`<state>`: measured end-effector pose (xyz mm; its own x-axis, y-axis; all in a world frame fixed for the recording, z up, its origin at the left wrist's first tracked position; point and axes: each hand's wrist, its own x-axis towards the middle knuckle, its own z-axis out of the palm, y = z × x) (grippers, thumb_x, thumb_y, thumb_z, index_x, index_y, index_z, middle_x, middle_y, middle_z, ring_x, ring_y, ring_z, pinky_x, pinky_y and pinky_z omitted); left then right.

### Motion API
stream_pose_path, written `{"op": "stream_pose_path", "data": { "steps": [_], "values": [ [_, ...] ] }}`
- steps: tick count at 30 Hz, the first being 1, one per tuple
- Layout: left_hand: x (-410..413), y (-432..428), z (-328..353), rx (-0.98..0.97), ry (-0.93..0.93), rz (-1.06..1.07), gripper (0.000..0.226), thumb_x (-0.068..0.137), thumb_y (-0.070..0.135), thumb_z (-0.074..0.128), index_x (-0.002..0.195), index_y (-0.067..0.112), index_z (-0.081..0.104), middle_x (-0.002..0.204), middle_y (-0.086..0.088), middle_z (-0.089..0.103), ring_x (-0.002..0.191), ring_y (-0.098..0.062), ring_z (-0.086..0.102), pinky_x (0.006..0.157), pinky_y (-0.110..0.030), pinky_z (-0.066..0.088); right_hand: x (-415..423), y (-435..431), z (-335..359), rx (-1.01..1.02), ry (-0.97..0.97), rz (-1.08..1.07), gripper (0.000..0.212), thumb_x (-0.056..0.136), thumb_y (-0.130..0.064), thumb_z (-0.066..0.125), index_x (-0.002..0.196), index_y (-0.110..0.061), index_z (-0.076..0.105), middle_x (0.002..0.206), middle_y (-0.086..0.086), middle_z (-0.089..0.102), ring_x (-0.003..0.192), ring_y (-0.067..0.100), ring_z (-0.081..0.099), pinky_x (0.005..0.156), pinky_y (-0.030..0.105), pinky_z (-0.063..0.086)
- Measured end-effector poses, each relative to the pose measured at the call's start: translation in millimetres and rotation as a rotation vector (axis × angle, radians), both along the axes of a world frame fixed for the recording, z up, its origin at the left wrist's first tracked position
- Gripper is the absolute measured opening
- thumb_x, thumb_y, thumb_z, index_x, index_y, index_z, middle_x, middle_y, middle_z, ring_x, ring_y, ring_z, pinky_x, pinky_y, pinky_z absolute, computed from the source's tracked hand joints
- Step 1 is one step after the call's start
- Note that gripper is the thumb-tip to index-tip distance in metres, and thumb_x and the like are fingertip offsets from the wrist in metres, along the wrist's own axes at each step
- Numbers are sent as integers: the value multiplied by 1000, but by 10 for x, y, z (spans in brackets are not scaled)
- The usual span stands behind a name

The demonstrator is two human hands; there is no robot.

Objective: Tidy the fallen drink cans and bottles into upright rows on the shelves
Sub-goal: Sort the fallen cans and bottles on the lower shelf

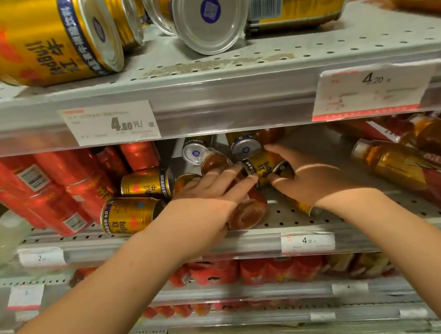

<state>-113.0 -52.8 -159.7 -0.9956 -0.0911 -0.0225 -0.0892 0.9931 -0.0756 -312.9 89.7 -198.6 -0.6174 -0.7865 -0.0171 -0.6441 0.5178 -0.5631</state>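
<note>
On the middle shelf (293, 219) gold drink cans and amber tea bottles lie toppled. My left hand (209, 197) wraps over a fallen amber bottle (249, 211) whose base points toward me. My right hand (306, 176) grips a gold can (260, 165) lying on its side, thumb on its near end. Two more gold cans (132, 214) (145, 182) lie to the left, and others (245, 147) sit behind the hands. Several gold cans (31, 40) (207, 11) lie tumbled on the top shelf (201, 84).
Red cans (54, 191) lean in a pile at the left of the middle shelf. Labelled amber bottles (420, 174) lie slanted at the right. Price tags (111, 124) (371, 90) hang on the top shelf's front rail. Lower shelves hold red packs (280, 268).
</note>
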Motion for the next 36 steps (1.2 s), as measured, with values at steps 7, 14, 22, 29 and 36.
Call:
{"op": "stream_pose_path", "data": {
  "steps": [7,14,22,29,36],
  "values": [
    [-66,-120,110,-63,78,-116,81,89,48,66,156,31,24,161,5,34,148,-19,31,119,-33,20,-20,7,-20,-4,-36,-6,61,89,-62,56,141,-58,25,145,-7,47,121,23,54,94,40,49],
    [191,-87,267,139,339,5,79,83,56,61,152,30,31,149,4,50,136,-13,40,110,-25,26,88,-176,-98,-64,-65,-43,74,84,-56,67,146,-50,26,148,-3,47,125,27,54,91,38,48],
    [379,-172,311,274,448,98,76,83,50,69,148,30,37,139,7,54,125,-10,47,98,-21,39,271,-411,-79,-89,-114,-62,59,88,-53,61,140,-54,32,142,-7,52,114,20,56,83,36,48],
    [488,-222,324,305,474,75,80,82,43,77,149,20,40,123,13,57,111,-5,47,96,2,29,496,-657,-20,-77,-188,-57,27,84,-53,56,106,-42,47,87,-18,53,80,11,59,60,24,42],
    [522,-285,301,320,461,38,82,82,43,79,150,23,36,145,4,49,136,-11,39,106,2,15,556,-728,49,-191,-294,-246,30,97,-31,59,125,-28,49,94,-8,51,86,17,53,72,31,44]
  ]
}}
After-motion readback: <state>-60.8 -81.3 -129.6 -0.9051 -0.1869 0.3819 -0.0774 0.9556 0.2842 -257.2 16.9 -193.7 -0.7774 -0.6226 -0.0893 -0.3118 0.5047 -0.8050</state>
